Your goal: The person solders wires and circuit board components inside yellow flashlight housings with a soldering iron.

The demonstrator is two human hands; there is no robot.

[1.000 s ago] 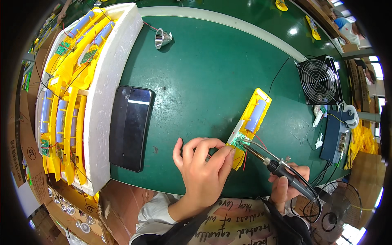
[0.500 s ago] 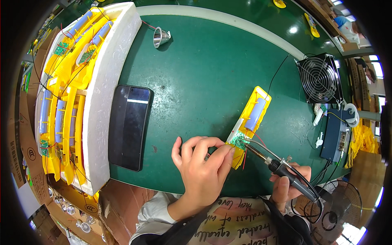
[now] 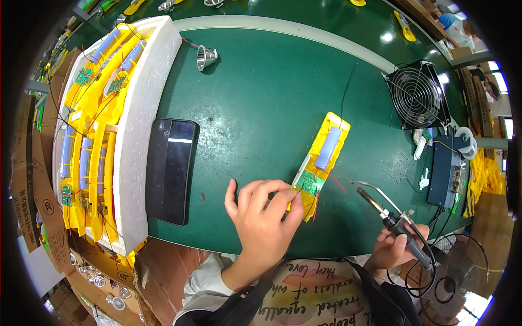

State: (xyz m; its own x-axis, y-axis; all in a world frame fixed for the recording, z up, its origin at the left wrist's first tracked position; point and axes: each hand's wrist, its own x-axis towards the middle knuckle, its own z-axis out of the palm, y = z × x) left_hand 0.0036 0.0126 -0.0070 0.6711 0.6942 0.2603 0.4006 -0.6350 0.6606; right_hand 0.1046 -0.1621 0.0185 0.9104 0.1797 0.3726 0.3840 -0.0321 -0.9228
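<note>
We see the yellow casing [image 3: 314,158] right of the frame's centre, tilted, with a blue cell [image 3: 328,148] above a green circuit board [image 3: 310,182]. Our left hand [image 3: 263,217] pinches it near its lower end; the fingers cover part of that edge, and we cannot tell what lies under them. At lower right, our right hand [image 3: 397,244] is wrapped around a soldering iron [image 3: 396,223], the tip apart from the board and some fingers hidden. At left, similar casings [image 3: 110,163] overlap in a white foam box [image 3: 142,125], so we cannot make out the lowest ones
</note>
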